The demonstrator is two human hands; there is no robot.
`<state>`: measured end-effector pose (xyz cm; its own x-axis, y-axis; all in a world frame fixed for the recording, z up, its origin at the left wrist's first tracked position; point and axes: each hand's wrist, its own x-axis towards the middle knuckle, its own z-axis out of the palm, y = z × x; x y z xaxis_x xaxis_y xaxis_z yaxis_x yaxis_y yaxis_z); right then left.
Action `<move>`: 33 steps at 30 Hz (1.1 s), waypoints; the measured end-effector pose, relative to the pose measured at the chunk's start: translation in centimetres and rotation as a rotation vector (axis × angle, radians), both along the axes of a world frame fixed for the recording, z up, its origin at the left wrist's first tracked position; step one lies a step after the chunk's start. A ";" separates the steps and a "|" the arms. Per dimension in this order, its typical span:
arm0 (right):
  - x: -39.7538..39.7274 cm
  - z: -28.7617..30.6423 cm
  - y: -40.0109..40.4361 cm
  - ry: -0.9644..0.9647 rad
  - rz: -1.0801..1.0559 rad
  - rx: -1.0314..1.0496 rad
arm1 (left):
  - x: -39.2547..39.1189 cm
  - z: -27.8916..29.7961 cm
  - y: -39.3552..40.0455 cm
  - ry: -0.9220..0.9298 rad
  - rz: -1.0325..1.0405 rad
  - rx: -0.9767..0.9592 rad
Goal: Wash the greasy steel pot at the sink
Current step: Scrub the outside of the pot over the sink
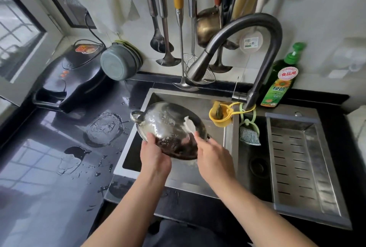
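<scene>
The steel pot (168,126) is tilted over the left sink basin (178,96), its soapy, blackened underside turned towards me and a loop handle at its upper left. My left hand (153,155) grips the pot's lower left rim. My right hand (213,157) presses a white cloth (190,125) against the pot's right side; most of the cloth is hidden under the fingers. The dark gooseneck faucet (200,66) hangs above the pot with no water running.
A green dish soap bottle (281,80) stands behind the faucet base. A yellow holder (220,116) and a striped sponge (248,134) hang from the faucet. A slotted drain tray (301,159) fills the right basin. Wet black counter (49,167) holds a black cooker (69,80) and grey bowls (118,62). Ladles (164,29) hang on the wall.
</scene>
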<state>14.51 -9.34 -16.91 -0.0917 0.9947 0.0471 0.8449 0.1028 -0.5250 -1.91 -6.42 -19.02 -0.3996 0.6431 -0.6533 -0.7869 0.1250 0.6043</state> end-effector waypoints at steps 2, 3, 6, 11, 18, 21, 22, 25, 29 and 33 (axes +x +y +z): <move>-1.0 0.7 -0.8 -0.037 0.207 -0.009 | 0.1 0.5 0.0 0.144 0.004 -0.053; -1.4 1.2 -1.5 -0.074 0.312 0.003 | 0.1 0.8 0.1 0.178 -0.010 -0.061; -0.9 1.0 -0.3 -0.012 0.240 0.016 | 0.2 1.1 0.5 0.260 -0.030 -0.080; -0.7 0.9 -0.9 0.001 0.224 0.037 | -1.0 1.3 0.3 0.322 0.014 -0.116; 0.2 0.8 -1.7 0.006 0.364 0.030 | -2.0 1.2 -0.6 0.596 -0.139 -0.162; -0.8 2.5 0.9 -0.035 0.349 0.115 | -1.6 1.8 -0.4 0.991 -0.309 -0.127; -0.5 3.0 2.4 -0.068 0.282 0.113 | -1.4 2.2 -0.4 1.085 -0.340 -0.102; 0.9 4.5 5.0 -0.091 0.235 0.046 | -2.1 2.3 -0.6 1.217 -0.352 -0.127; 1.4 5.1 3.9 -0.124 0.420 0.015 | -3.1 2.5 -0.9 1.350 -0.419 -0.138; 2.6 4.5 5.2 -0.036 0.203 -0.043 | -4.7 2.1 -1.2 1.332 -0.420 -0.085</move>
